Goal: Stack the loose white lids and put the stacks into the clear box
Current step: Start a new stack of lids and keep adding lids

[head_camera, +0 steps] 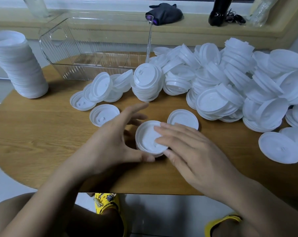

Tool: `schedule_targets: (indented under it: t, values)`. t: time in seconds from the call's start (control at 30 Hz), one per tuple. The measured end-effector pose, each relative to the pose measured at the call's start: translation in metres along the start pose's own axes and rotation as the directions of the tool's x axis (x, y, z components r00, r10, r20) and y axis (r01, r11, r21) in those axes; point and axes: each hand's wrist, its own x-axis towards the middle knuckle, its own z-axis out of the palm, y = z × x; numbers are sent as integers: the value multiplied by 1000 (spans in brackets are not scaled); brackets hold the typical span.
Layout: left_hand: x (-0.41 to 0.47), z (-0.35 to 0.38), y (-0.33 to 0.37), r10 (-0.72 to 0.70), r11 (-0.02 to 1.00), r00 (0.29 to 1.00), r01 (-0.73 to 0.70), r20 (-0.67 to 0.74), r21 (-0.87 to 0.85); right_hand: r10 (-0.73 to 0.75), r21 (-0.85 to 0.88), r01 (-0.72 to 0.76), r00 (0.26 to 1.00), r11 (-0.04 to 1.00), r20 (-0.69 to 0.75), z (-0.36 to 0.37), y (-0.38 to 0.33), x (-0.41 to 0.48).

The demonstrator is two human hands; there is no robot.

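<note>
Right hand [192,151] atop lid stack [145,139] near table edge [62,184]

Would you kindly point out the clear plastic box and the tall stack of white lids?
Clear plastic box [86,71]: head view, ribbed front wall.
Tall stack of white lids [19,69]: head view, side of the stack.

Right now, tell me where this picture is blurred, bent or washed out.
Head view: wide-angle distortion bows the table and window ledge; the left hand has motion-blurred fingertips; glare streaks the clear box; the lid pile looks washed out.
</note>
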Motion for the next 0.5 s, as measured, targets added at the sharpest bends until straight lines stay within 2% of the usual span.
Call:
schedule_targets:
  t: [0.1,0.2,0.37,0.5]
  values:
    - [-4,-24,-5,-27,998,999,25,-45,-53,79,-7,-80,991,997,-104,-13,8,1]
    - [-8,-42,-15,-65,997,991,60,-115,-47,131,-85,-143,983,986,-125,-16,22,0]
    - [-7,-44,-33,-125,972,935,182,-331,149,168,-180,-183,981,966,-96,-8,37,-4]
    - [-3,-41,-47,-121,927,910,246,-397,282,163,-196,-178,983,964,-87,-3,40,-4]
